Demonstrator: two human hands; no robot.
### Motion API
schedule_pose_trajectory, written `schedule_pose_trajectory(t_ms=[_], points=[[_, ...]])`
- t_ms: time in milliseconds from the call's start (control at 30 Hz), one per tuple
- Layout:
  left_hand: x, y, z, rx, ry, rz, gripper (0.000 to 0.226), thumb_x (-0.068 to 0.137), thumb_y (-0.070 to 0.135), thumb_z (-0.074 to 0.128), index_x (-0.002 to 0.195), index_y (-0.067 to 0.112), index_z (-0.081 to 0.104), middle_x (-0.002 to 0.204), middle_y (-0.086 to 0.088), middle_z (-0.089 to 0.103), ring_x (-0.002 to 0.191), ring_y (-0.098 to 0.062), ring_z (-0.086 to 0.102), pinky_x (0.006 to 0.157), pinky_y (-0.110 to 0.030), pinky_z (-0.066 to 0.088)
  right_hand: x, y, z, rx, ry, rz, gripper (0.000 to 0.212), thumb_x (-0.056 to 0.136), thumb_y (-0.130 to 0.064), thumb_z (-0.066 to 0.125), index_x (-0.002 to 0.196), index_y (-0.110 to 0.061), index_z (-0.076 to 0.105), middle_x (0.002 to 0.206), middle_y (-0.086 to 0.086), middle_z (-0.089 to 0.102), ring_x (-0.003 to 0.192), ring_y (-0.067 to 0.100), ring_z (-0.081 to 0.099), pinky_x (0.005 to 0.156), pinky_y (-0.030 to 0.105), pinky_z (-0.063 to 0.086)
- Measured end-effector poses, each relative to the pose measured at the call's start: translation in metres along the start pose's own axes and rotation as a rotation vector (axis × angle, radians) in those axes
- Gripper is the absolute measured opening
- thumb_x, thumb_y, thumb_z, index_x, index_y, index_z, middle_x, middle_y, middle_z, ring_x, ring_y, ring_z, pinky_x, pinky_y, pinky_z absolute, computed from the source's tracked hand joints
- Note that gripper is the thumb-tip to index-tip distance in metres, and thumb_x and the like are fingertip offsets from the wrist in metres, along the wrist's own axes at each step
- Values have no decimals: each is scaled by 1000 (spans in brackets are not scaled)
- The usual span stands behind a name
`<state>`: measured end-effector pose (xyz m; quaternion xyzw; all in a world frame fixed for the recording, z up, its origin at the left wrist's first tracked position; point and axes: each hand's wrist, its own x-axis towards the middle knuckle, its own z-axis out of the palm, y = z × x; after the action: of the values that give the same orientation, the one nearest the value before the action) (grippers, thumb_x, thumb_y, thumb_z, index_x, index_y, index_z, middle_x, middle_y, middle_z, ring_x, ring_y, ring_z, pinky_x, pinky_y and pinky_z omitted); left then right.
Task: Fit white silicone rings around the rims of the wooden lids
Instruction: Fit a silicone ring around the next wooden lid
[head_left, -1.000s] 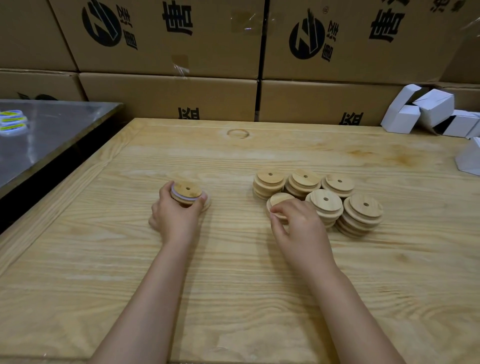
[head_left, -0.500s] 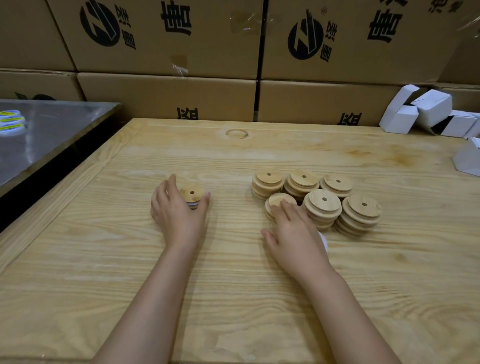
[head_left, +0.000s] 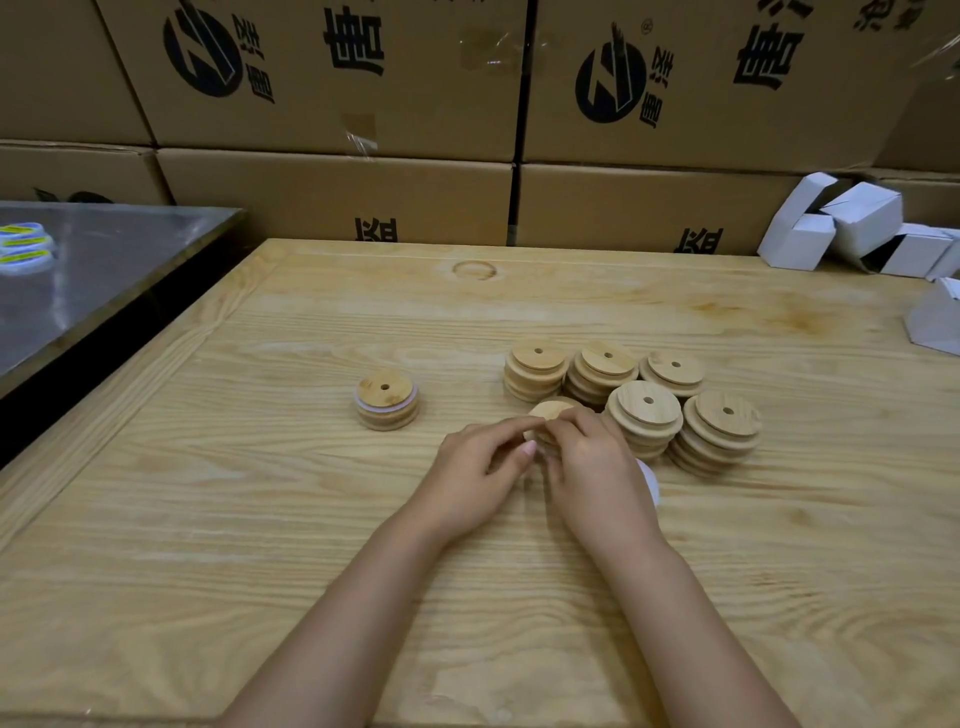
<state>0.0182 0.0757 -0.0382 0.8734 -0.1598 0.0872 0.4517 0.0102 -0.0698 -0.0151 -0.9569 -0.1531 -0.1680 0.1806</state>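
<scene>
As both hands (head_left: 470, 480) (head_left: 597, 467) pinch lid (head_left: 551, 410), cartons (head_left: 332, 200) closed

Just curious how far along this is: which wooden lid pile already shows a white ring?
The lone stack on the left, apart from the cluster; a white band shows around it, while the others look bare wood.

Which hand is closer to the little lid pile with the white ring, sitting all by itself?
Left. The left hand lies to the right of the ringed pile; the right hand is farther right, past the left hand.
</scene>
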Motion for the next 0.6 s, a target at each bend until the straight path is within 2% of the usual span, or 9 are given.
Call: schedule_pose_trajectory(t_ms=[133,233,367,500,600], points=[[-1,3,-4,-253,64,-95,25,92,15,58,104,35,67,97,11,70,89,3,62,80,-13,45,0,-2,-1,42,1,-9,28,87,-6,54,113,-9,63,112,3,56,104,21,48,82,26,41],[0,4,-5,-420,74,-157,21,88,13,63,97,30,70,86,3,74,87,-11,69,81,-23,51,-1,-4,-3,97,20,-19,25,86,-3,55,109,-7,64,108,5,58,100,24,51,78,27,40],[1,7,-2,-575,95,-194,17,84,4,66,91,18,72,75,1,72,74,-14,69,67,-26,56,-1,-6,-5,168,35,-65,20,85,0,57,103,-3,64,103,8,60,94,27,55,75,31,45],[1,6,-3,-646,146,-198,17,88,2,60,88,15,71,86,-19,66,73,-20,68,68,-32,58,0,-10,-5,227,80,-117,18,82,3,60,98,0,66,96,12,62,88,31,58,78,41,49],[1,6,-3,-620,149,-175,16,86,-1,61,88,13,68,91,-30,62,75,-23,67,76,-40,57,0,-10,-5,253,99,-134,17,80,4,62,96,0,66,94,13,62,85,32,59,76,44,51]])
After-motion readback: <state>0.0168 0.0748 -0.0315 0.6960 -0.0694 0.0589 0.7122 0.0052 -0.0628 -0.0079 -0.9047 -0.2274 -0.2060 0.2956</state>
